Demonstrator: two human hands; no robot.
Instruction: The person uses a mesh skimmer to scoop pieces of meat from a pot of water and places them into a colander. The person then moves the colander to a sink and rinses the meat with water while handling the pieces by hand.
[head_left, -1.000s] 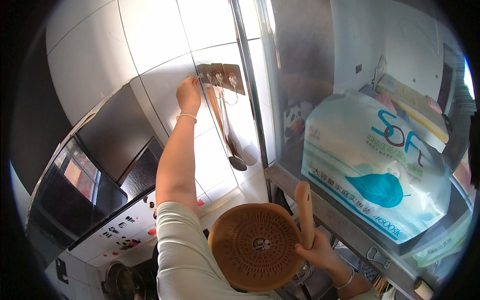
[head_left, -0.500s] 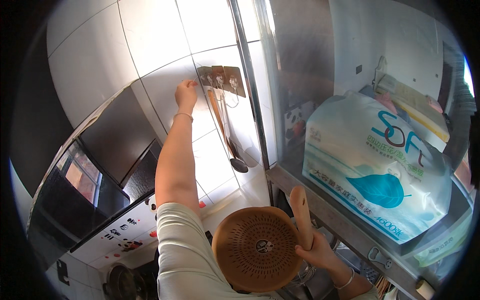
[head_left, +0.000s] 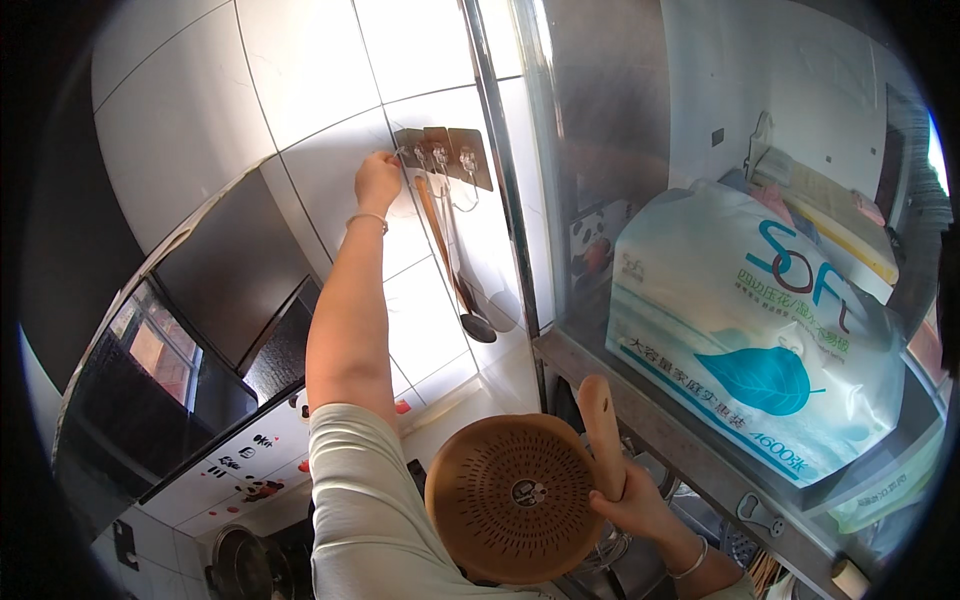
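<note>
1. While the left hand (head_left: 377,182) reaches up to the tiled wall (head_left: 180,120), its fingers are bunched at the leftmost of the stick-on hooks (head_left: 442,155); whether they pinch something there I cannot tell.
2. From those hooks a ladle (head_left: 462,285) hangs, long axis running down the wall, bowl at the bottom, just right of the raised forearm.
3. Lower down, the right hand (head_left: 635,505) is closed round the handle of a brown round strainer (head_left: 515,495).
4. That handle points up and slightly left, toward the hooks; the perforated bowl sits low, in front of the chest.
5. So the hooks lie up and to the left of the strainer, well apart from it, and the left hand is much the nearer to them.
6. At the right, a big pack of tissue paper (head_left: 760,340) rests on a metal shelf (head_left: 640,420).
</note>
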